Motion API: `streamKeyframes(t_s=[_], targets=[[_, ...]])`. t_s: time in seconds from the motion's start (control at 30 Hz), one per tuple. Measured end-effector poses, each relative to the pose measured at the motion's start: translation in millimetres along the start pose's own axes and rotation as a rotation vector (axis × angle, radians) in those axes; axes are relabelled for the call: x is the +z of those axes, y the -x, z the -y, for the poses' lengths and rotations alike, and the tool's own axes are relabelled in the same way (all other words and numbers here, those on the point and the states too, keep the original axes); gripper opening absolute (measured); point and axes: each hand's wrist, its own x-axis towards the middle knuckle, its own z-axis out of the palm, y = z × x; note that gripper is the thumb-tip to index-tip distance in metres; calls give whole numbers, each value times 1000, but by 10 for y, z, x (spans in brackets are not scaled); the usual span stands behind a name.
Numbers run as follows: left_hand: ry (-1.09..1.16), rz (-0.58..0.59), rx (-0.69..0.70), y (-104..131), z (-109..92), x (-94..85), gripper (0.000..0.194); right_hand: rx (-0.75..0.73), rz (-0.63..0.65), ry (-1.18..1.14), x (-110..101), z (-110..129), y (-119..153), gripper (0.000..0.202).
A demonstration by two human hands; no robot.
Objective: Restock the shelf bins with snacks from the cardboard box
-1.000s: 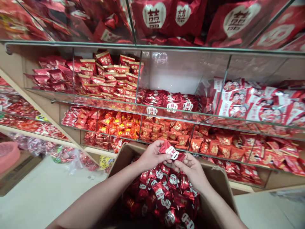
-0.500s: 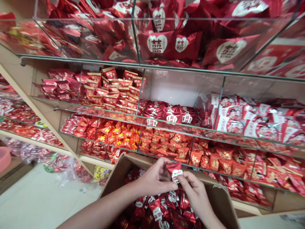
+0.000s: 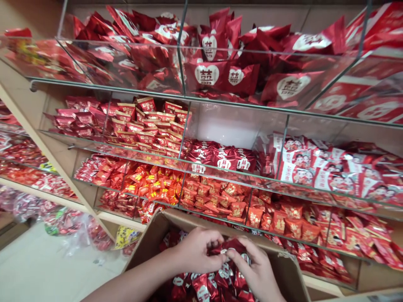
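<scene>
Over an open cardboard box (image 3: 147,243), both my hands come together at a small dark red candy packet (image 3: 234,244). My left hand (image 3: 197,251) has its fingers curled, the thumb pointing toward the packet. Thumb and fingers of my right hand (image 3: 256,264) pinch the packet from the other side. Fingers cover much of it. Inside the box, below the hands, lie many similar red candy packets (image 3: 204,287) with white labels.
Beyond the box rises a shelf (image 3: 166,93) with clear dividers. Its compartments hold red packets (image 3: 206,74), orange-red packets (image 3: 154,182) and white-and-red packets (image 3: 302,161). Dark red packets (image 3: 225,157) stand in rows mid-shelf. Plastic bags (image 3: 66,220) lie on the floor at left.
My hands have moved slightly lower in view, and the packet's white label, visible before, is now mostly covered by fingers. The camera view has tilted up a little.
</scene>
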Motion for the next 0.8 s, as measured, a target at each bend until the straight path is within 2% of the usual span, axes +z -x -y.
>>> streamKeyframes(t_s=[0.03,0.2,0.27,0.33,0.4,0.5,0.7,0.8], targets=[[2,-15,-19,0,-14,-9,11,21,11,-14,-5,28,-8,14],[97,-19,-97,-12,-50,-87,28,101,-38,-165,-5,75,-27,20],[93,-24,-94,-19,-24,-96,27,125,-39,-180,1,43,-21,19],[100,-36,-89,-26,10,-93,26,146,29,-151,5,-1,-10,30],[164,-51,-109,-35,33,-91,27,146,92,-105,5,-38,-1,29],[250,-55,-141,-54,26,-112,24,121,62,-68,2,-61,3,20],[132,-113,-30,-68,-13,-152,18,83,68,-38,0,-41,-9,19],[196,-40,-107,-53,18,-135,19,74,61,-76,1,-47,-12,19]])
